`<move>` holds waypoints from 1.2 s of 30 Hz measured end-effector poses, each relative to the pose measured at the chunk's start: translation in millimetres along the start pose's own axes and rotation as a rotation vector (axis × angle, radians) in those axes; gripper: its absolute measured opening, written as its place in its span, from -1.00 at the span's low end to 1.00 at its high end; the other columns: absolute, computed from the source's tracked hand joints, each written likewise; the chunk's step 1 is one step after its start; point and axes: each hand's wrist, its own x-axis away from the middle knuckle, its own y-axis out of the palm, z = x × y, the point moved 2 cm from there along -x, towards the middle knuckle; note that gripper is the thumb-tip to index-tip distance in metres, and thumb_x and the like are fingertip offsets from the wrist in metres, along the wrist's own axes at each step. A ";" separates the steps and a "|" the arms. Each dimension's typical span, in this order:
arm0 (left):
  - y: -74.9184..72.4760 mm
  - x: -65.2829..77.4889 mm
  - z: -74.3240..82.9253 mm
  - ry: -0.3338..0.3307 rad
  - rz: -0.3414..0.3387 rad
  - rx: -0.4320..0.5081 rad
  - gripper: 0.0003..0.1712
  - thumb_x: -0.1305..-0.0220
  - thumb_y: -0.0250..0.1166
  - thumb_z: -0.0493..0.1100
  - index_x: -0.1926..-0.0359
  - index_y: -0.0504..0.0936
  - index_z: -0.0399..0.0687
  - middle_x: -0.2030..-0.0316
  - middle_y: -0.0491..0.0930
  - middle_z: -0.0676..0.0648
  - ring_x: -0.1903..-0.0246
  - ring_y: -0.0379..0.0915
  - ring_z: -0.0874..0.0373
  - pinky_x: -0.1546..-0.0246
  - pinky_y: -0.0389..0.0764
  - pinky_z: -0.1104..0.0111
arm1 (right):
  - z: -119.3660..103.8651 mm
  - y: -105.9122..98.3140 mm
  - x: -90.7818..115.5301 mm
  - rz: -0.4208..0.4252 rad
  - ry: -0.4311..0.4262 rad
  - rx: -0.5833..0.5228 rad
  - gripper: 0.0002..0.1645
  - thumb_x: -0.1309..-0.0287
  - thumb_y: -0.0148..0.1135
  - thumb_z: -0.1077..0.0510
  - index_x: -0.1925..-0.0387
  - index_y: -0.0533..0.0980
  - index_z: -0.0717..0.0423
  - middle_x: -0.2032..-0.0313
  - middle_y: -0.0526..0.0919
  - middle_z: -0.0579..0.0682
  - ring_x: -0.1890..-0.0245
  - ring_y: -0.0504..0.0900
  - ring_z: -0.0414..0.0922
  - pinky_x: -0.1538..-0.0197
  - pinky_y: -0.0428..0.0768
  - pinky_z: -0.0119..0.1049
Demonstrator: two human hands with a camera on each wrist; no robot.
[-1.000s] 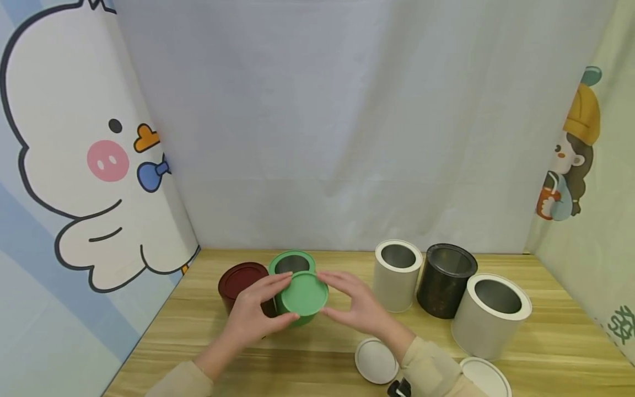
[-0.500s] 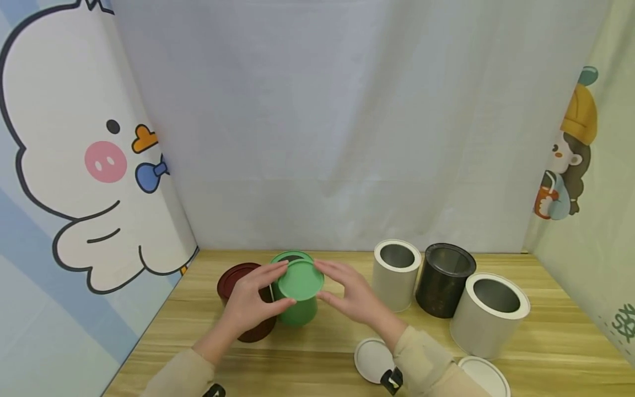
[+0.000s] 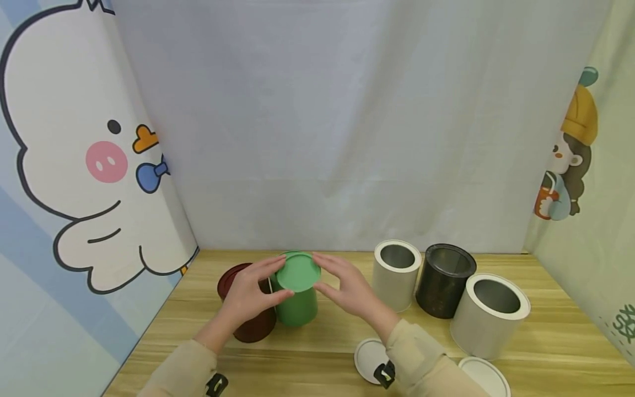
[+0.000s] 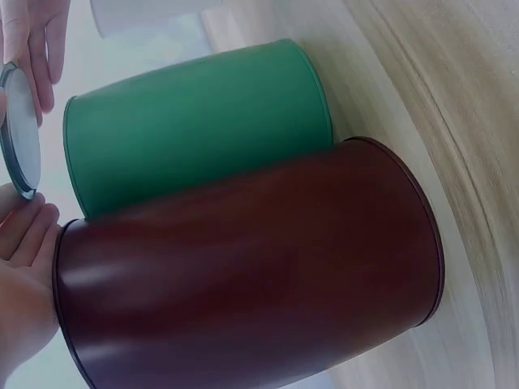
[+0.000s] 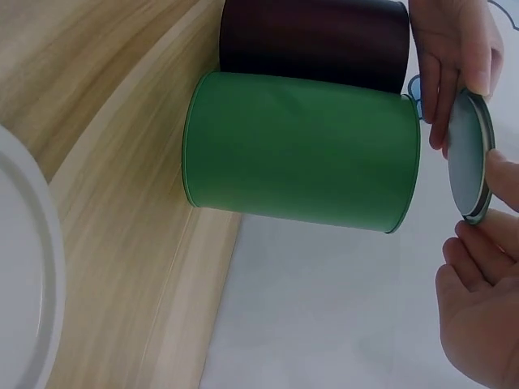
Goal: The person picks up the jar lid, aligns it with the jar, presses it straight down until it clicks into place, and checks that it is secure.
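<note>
A round green lid [image 3: 299, 272] is held level by both hands, just above a green can [image 3: 301, 310]. My left hand [image 3: 245, 295] pinches its left edge between thumb and fingers. On the opposite edge my right hand [image 3: 349, 288] grips it the same way. In the right wrist view a gap separates the lid [image 5: 465, 158] from the top rim of the green can [image 5: 300, 150]. Directly left of that can, a dark red can [image 3: 255, 326] stands upright, partly behind my left hand; the left wrist view shows the two cans side by side. From the head, the lid hides most of the green can's mouth.
To the right stand a narrow white can [image 3: 395, 286], a black can [image 3: 441, 289] and a wide white can [image 3: 483, 328]; both white ones are uncovered. Two white lids lie near the front: a smaller lid [image 3: 369, 361] and a larger lid [image 3: 488, 377], partly behind my right sleeve.
Both hands have carried the green lid away from me and slightly left, so it now covers most of the green can's mouth from the head view. The cans have stayed put.
</note>
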 end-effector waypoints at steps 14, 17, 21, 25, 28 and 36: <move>0.4 -7.8 -12.5 -0.001 -0.033 -0.033 -0.23 -0.06 0.56 -0.06 -0.26 0.53 -0.29 -0.23 0.51 -0.19 -0.21 0.43 -0.18 -0.12 0.51 -0.05 | 1.8 5.3 -10.6 0.019 0.047 0.024 -0.38 -0.14 0.41 0.26 -0.24 0.48 0.33 -0.24 0.51 0.21 -0.24 0.46 0.17 -0.28 0.41 0.06; 0.2 -8.9 -14.1 -0.004 -0.042 -0.039 -0.23 -0.06 0.56 -0.07 -0.25 0.53 -0.32 -0.23 0.51 -0.21 -0.20 0.43 -0.19 -0.10 0.52 -0.06 | 3.2 7.0 -12.0 0.008 0.060 0.024 -0.39 -0.16 0.40 0.25 -0.23 0.48 0.34 -0.25 0.50 0.20 -0.25 0.45 0.17 -0.29 0.41 0.06; -1.1 -10.9 -14.5 -0.043 -0.070 -0.048 -0.24 -0.10 0.53 -0.04 -0.27 0.52 -0.30 -0.24 0.50 -0.20 -0.22 0.40 -0.20 -0.12 0.50 -0.07 | 5.4 9.5 -13.3 -0.012 0.092 0.022 -0.40 -0.19 0.38 0.24 -0.25 0.47 0.33 -0.26 0.48 0.20 -0.27 0.42 0.17 -0.30 0.38 0.07; -3.5 -14.9 -14.1 -0.087 -0.110 -0.066 -0.24 -0.14 0.50 -0.01 -0.29 0.50 -0.27 -0.27 0.47 -0.20 -0.25 0.37 -0.20 -0.15 0.47 -0.09 | 6.6 11.0 -15.9 -0.019 0.114 0.019 -0.40 -0.21 0.36 0.24 -0.26 0.46 0.33 -0.27 0.47 0.23 -0.28 0.41 0.20 -0.30 0.37 0.11; -4.8 -18.7 -14.7 -0.088 -0.131 -0.091 -0.24 -0.16 0.49 -0.01 -0.30 0.49 -0.28 -0.27 0.47 -0.21 -0.26 0.36 -0.20 -0.16 0.46 -0.09 | 7.7 12.0 -18.1 -0.019 0.119 0.023 -0.41 -0.23 0.34 0.24 -0.26 0.45 0.34 -0.26 0.47 0.24 -0.27 0.41 0.21 -0.29 0.38 0.12; -8.3 -25.5 -17.7 -0.101 -0.150 -0.085 -0.24 -0.16 0.49 0.00 -0.28 0.50 -0.32 -0.26 0.46 -0.25 -0.23 0.38 -0.21 -0.11 0.52 -0.05 | 9.0 13.0 -24.9 -0.045 0.162 0.004 -0.42 -0.25 0.31 0.24 -0.27 0.44 0.34 -0.28 0.46 0.24 -0.29 0.39 0.21 -0.30 0.36 0.13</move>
